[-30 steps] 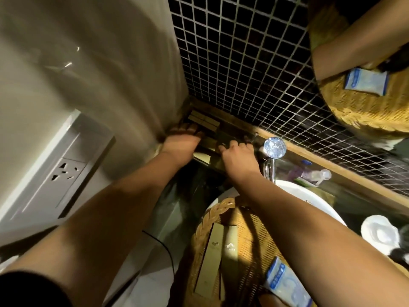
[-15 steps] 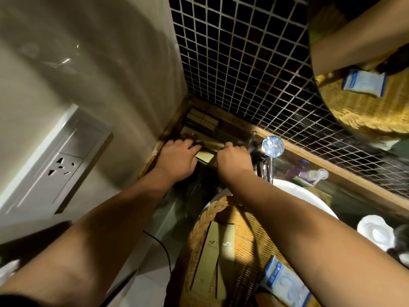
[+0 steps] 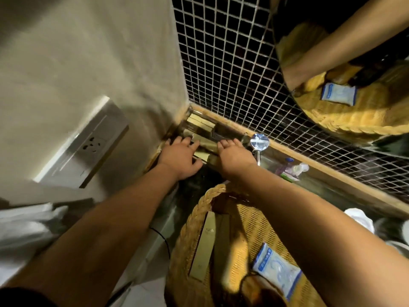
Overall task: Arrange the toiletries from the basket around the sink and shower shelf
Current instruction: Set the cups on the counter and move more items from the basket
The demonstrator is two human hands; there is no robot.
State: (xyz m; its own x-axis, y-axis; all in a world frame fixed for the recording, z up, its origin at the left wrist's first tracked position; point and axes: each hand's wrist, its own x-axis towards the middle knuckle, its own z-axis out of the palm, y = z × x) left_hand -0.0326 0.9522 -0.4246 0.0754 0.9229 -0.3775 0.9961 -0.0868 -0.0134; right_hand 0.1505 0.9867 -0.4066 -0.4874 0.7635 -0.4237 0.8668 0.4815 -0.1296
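While hands flank it, box [image 3: 204, 144] between left hand [image 3: 180, 155], right hand [image 3: 235, 156]

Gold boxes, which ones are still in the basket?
The two long gold boxes lying side by side inside the wicker basket, near the blue-and-white sachet; the others sit in the counter corner.

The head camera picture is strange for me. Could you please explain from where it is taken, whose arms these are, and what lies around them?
The camera sits on a person's head and looks down, so both arms are that person's own. The left hand and right hand lie flat, fingers spread, on slim tan boxes in the counter's corner; neither grips anything. More such boxes lie against the tiled wall. Below is a wicker basket holding two long tan boxes and a blue-white sachet. The shiny knob is a tap; the round mirror at top right repeats the basket.
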